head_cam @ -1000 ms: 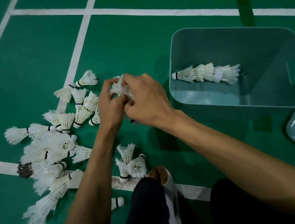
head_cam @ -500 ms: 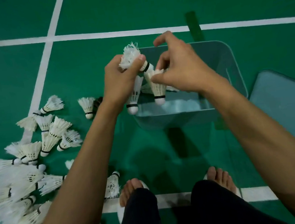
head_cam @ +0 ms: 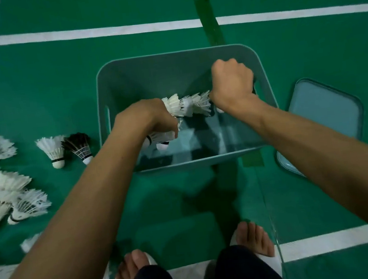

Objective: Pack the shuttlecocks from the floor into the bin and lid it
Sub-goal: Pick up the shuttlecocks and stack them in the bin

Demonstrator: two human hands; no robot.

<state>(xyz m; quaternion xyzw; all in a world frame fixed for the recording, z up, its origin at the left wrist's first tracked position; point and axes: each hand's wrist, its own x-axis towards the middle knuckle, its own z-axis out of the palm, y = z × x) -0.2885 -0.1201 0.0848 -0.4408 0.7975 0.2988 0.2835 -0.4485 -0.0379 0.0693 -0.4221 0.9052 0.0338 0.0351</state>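
The left hand (head_cam: 152, 117) is gripping shuttlecocks (head_cam: 160, 140) in curled fingers, the right hand (head_cam: 232, 82) is fisting, hold hidden, at the nested row (head_cam: 185, 104) in the bin (head_cam: 168, 59), so pressing is risking crushed feathers.

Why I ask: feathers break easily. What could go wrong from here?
1. The left hand grips shuttlecocks beside the nested row in the bin; pressing could bend feathers.
2. Loose shuttlecocks lie on the floor near the left foot; a step might crush them.
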